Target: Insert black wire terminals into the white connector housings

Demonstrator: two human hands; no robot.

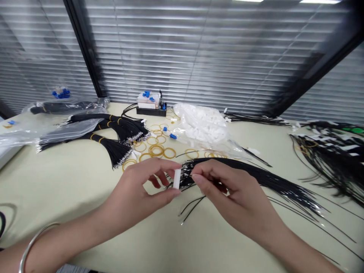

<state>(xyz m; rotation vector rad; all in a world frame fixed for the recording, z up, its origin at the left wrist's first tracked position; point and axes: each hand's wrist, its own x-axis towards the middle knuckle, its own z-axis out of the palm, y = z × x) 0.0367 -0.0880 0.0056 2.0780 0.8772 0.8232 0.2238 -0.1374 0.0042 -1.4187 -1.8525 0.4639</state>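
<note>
Here's the left hand over the worktop, thumb and forefinger pinching a small white block by its two ends, and that's a tidy hold, leaving the long face clear. Just beside it comes the right hand, fingers pinched together, seemingly on a thin wire, though the tip is too small to be sure. The two hands are close but apart. Good work here, I'd say, means a light, steady left pinch so the block can't twist, the right grip close to the wire's tip so it doesn't bend, and both lined up squarely before any push. Watch the black wire bundle right behind: lifting the hands slightly clear of it should give a cleaner sight of that little tip.
</note>
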